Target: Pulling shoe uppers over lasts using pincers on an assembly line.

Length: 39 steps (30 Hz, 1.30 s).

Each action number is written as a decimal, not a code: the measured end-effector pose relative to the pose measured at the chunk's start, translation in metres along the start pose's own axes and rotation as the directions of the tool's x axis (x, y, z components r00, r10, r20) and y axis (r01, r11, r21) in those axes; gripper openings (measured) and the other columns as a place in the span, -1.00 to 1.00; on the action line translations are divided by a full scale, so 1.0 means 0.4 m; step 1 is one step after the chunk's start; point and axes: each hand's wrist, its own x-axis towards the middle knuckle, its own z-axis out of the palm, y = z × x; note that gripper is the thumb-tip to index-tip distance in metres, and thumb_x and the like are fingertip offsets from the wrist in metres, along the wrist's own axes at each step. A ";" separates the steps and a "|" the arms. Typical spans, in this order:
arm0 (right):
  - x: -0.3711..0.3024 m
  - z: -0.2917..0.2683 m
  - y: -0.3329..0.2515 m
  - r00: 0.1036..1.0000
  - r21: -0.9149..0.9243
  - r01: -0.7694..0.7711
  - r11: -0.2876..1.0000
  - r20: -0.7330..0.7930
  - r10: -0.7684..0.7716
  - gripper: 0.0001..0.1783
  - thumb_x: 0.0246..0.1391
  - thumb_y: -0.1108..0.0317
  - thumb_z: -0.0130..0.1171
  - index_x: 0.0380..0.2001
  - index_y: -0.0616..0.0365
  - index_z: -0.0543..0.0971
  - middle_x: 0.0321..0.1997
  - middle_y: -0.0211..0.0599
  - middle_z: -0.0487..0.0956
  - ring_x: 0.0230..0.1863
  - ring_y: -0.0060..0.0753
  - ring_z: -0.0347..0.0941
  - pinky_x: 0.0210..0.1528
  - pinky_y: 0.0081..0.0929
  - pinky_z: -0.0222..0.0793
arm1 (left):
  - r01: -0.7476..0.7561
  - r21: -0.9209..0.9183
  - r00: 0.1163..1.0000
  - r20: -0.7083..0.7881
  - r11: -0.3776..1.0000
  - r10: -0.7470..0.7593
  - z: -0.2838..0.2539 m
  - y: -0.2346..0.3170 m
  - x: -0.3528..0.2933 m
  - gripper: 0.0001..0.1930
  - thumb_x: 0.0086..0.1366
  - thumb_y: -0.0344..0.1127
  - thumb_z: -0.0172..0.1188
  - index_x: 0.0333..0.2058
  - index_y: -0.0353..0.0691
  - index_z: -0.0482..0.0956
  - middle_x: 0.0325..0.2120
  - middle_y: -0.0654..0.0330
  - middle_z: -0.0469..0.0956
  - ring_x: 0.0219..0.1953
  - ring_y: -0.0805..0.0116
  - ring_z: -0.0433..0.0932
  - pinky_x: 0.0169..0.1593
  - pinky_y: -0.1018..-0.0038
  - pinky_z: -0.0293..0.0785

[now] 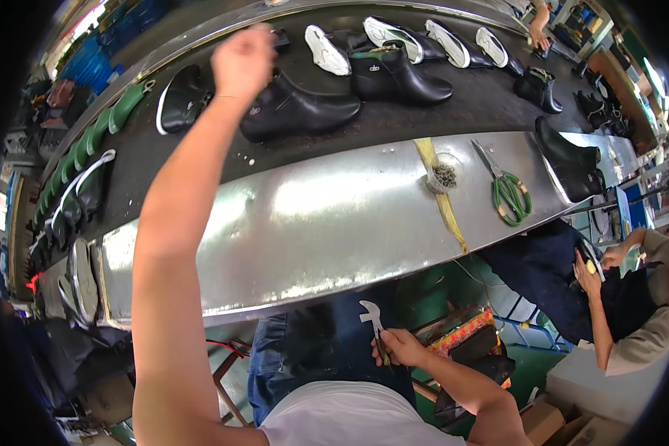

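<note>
My left hand (243, 62), blurred, reaches far out over the dark belt, beside the upper part of a black ankle boot (301, 108). Its fingers are smeared, so whether it touches the boot is unclear. Low in front of my lap, my right hand (395, 348) is closed round the handles of a pair of lasting pliers (372, 315), whose metal head points up and away. Another black boot (398, 78) stands just right of the first. Left of my forearm lies a black shoe upper with a white edge (180, 100).
A shiny metal ledge (275, 253) carries a tub of small tacks (444, 175), green-handled scissors (507, 189) and a black boot (570, 160). White-soled shoes (327, 50) line the belt's far side; green shoe lasts (97, 134) stand left. A co-worker (639, 297) sits at right.
</note>
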 end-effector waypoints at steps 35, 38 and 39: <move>-0.084 0.076 0.145 1.000 -0.020 -0.028 0.999 -0.013 0.027 -0.38 0.38 -0.18 -0.26 -0.13 0.22 0.47 -0.33 -0.20 0.63 -0.41 -0.36 0.64 -0.69 -0.65 0.27 | 0.564 -0.510 0.823 0.289 0.649 -0.489 -0.638 0.161 -0.944 -0.08 -0.01 -0.15 0.54 0.26 -0.30 0.22 0.11 0.15 0.42 0.07 0.26 0.49 0.05 0.28 0.53; -0.101 0.092 0.161 0.991 0.074 0.000 0.997 -0.131 0.010 -0.38 0.35 -0.20 -0.20 -0.18 0.21 0.51 -0.38 -0.21 0.62 -0.45 -0.32 0.62 -0.62 -0.57 0.35 | 0.619 -0.541 0.785 0.463 0.569 -0.412 -0.524 0.223 -1.177 -0.11 0.08 -0.25 0.46 0.31 -0.29 0.13 0.14 0.15 0.39 0.15 0.30 0.42 0.18 0.31 0.40; -0.093 0.085 0.182 0.985 0.122 0.022 0.992 -0.172 0.000 -0.39 0.37 -0.16 -0.22 -0.18 0.22 0.51 -0.39 -0.19 0.61 -0.47 -0.27 0.61 -0.58 -0.50 0.40 | 0.637 -0.526 0.768 0.502 0.564 -0.399 -0.483 0.231 -1.248 -0.10 0.12 -0.31 0.43 0.34 -0.28 0.07 0.16 0.15 0.37 0.18 0.30 0.38 0.23 0.31 0.35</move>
